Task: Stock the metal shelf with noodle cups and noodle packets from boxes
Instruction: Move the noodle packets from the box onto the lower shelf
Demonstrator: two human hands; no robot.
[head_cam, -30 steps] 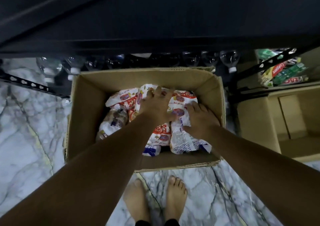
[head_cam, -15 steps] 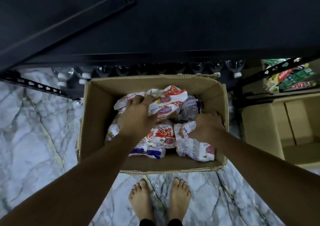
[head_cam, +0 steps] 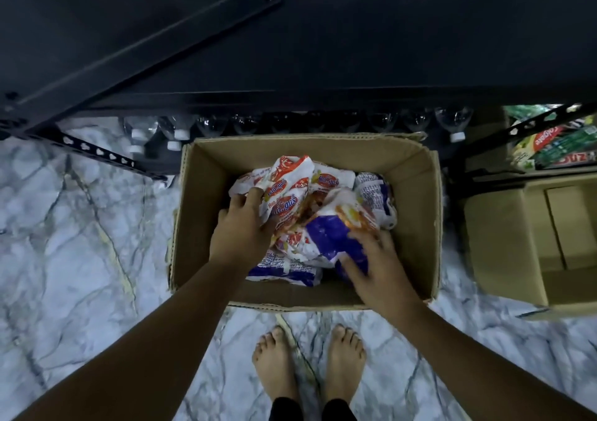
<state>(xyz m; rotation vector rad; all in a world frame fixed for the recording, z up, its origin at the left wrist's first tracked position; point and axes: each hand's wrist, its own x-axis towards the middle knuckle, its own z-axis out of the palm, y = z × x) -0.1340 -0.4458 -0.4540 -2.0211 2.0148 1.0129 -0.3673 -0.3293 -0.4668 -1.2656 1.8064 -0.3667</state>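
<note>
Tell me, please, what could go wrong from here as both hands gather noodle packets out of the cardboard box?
1. The left hand and right hand grip several crinkly white, red and blue plastic noodle packets as one loose bunch; one might slip and drop beside the bare feet.
2. Squeezing them may crush the noodles inside.
3. The black metal shelf stands close behind the brown cardboard box, so a hurried lift could knock its edge.
</note>
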